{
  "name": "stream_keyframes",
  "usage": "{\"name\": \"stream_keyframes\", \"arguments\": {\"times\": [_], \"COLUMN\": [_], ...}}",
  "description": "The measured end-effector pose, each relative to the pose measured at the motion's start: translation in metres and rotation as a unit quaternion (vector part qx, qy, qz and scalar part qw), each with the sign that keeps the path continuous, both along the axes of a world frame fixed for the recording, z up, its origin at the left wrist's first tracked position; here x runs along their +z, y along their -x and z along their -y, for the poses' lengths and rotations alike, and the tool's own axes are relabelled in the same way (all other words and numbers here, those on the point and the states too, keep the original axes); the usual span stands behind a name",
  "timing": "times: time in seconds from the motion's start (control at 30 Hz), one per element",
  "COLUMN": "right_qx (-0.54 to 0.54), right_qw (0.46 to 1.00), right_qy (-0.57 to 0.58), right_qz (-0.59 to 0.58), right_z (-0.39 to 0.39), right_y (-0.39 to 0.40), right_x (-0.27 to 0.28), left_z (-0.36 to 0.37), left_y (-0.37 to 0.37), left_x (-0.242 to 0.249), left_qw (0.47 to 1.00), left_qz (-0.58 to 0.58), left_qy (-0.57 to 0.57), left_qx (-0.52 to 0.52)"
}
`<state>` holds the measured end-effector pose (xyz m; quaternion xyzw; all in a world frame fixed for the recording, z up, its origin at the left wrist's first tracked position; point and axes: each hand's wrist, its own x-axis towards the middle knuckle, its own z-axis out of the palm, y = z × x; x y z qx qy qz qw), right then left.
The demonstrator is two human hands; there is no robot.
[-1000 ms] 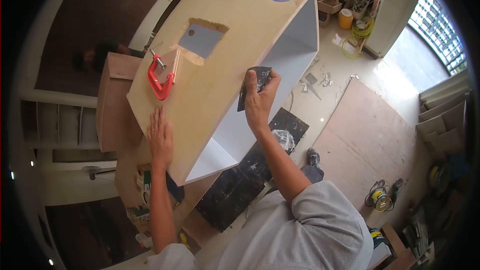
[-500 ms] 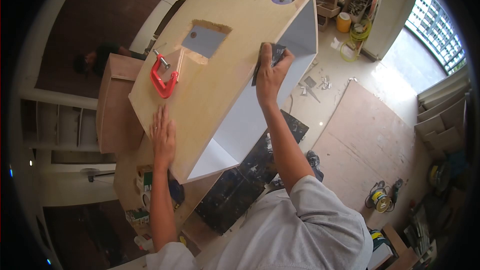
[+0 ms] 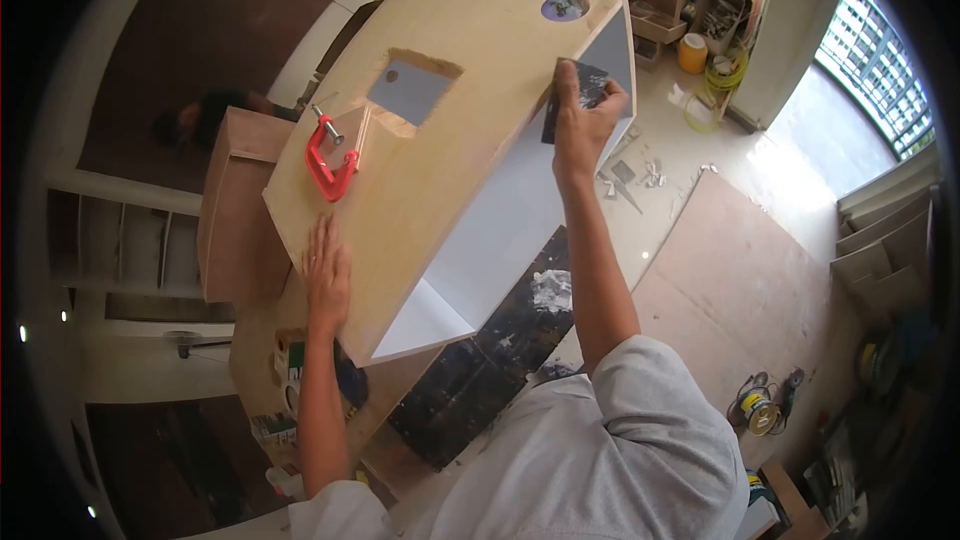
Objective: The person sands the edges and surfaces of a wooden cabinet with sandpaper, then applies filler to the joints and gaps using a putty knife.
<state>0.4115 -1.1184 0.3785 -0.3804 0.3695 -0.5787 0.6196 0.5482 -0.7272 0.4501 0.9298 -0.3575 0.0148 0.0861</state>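
A pale plywood cabinet box lies in front of me, its open side with white inner faces turned to the right. My right hand is closed on a dark piece of sandpaper, held at the cabinet's long front edge near the far end. Flat on the panel near its close left corner rests my left hand, fingers stretched out. Just beyond those fingers, a red C-clamp sits on the panel beside a rectangular cutout with rough edges. A round hole is at the far corner.
A black, paint-stained board lies under the cabinet. A plywood sheet covers floor at right, with a corded power tool on it. At far right back stand a yellow container and coiled hose. Another person is at left.
My right hand has slid the sandpaper along the cabinet edge, away from me and slightly right. My left hand stays on the panel. The view has shifted slightly.
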Motion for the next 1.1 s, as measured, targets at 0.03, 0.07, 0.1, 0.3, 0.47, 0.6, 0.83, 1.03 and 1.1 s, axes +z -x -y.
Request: {"name": "stream_keyframes", "arguments": {"times": [0.03, 0.07, 0.1, 0.3, 0.47, 0.6, 0.83, 1.03, 1.1], "right_qx": [-0.026, 0.02, 0.018, 0.086, 0.316, 0.184, 0.169, 0.363, 0.324], "right_qw": [0.999, 0.999, 0.995, 0.906, 0.855, 0.859, 0.87, 0.816, 0.834], "right_qy": [0.026, 0.023, 0.046, 0.198, 0.253, 0.317, 0.286, 0.351, 0.311], "right_qz": [0.017, -0.01, -0.083, -0.365, -0.324, -0.358, -0.364, -0.282, -0.32], "right_z": [0.019, 0.018, 0.017, 0.013, -0.096, -0.004, -0.009, -0.097, -0.046], "right_y": [0.002, 0.031, 0.043, 0.043, 0.046, 0.042, 0.035, 0.056, 0.043], "right_x": [-0.003, 0.031, 0.047, 0.052, 0.052, 0.063, 0.063, 0.063, 0.062], "left_z": [0.001, 0.003, 0.003, 0.008, 0.009, 0.009, 0.012, 0.032, 0.037], "left_y": [-0.002, -0.004, -0.004, 0.008, 0.005, 0.008, 0.01, 0.045, 0.06], "left_x": [0.001, 0.002, 0.001, 0.004, 0.003, 0.003, 0.006, 0.007, 0.01], "left_qw": [1.0, 1.0, 1.0, 1.0, 1.0, 1.0, 1.0, 0.999, 0.998], "left_qz": [0.002, 0.009, 0.013, 0.007, 0.018, 0.016, -0.01, -0.03, -0.038], "left_qy": [-0.003, -0.003, -0.004, 0.003, 0.0, 0.005, 0.002, -0.019, -0.028], "left_qx": [0.001, -0.001, 0.0, 0.022, 0.017, 0.022, 0.027, -0.02, -0.04]}}
